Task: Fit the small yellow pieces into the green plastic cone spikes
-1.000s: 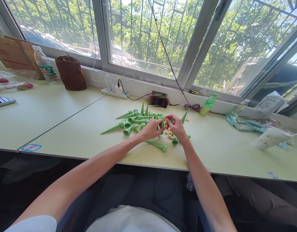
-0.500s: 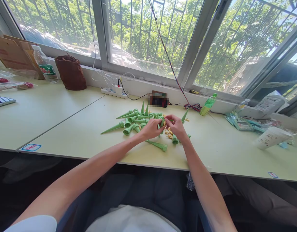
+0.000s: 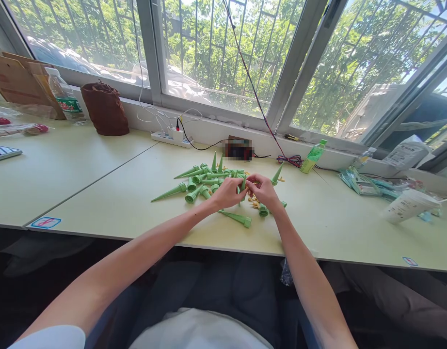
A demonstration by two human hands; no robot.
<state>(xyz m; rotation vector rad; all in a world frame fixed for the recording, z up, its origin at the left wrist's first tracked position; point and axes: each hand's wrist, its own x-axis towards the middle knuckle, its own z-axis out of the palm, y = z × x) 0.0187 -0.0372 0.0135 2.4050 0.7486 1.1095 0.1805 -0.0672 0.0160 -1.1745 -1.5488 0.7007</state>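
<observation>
a green tapered spike [image 3: 244, 182] was held near the centre of the frame by the left hand [image 3: 229, 193], its narrow end pointed upward, with the fingers pinched around it. the right hand [image 3: 265, 192] was brought up against it from the other side, with thumb and forefinger bunched beside the spike; whether a small piece was gripped there could not be told, as the tips were partly hidden.

little had been changed over the last second: the right fingers had been drawn slightly further in and down toward the left ones, while the spikes around them had been left as they lay. by this, the work was judged to be kept on the one spike, with nothing set down.

small yellow plastic pieces [image 3: 254, 205] were scattered just below the right hand. more green spikes [image 3: 211, 177] were heaped left of centre on the desk [image 3: 118, 194], some lying, two stood upright at the heap's far side. a lone spike [image 3: 236, 218] was laid below the hands, and an upright spike [image 3: 278, 174] was seen just beyond the right hand.
</observation>
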